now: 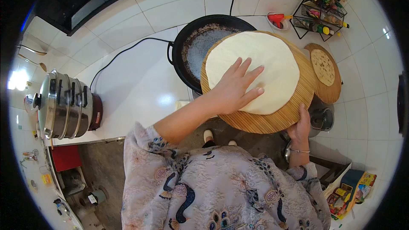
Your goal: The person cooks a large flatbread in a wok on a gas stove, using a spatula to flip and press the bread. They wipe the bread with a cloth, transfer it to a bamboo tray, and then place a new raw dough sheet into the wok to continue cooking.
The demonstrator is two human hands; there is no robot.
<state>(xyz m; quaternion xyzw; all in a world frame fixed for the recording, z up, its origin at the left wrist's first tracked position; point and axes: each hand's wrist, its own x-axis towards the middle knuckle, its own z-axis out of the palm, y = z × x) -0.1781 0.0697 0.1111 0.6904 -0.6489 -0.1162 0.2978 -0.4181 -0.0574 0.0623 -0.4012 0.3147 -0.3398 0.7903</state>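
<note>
A thin round sheet of pale dough (pixel 277 68) lies on a round wooden board (pixel 255 122) with a ribbed surface. My left hand (pixel 238 86) rests on the dough with its fingers spread, palm down. At the board's near right edge, my right hand (pixel 300 124) grips the board and holds it up; some of its fingers are hidden beneath. Behind the board's far left side stands a wide black electric pan (pixel 177 51), partly covered by it. The pan's grey bottom shows, with brownish marks around it.
A steel stacked steamer (pixel 70 106) stands on the white counter (pixel 132 81) at left. At right, a smaller wooden board (pixel 332 93) carries a browned flatbread (pixel 322 67). A black wire rack (pixel 304 17) holds bottles. A black cord (pixel 123 47) crosses the counter from the pan.
</note>
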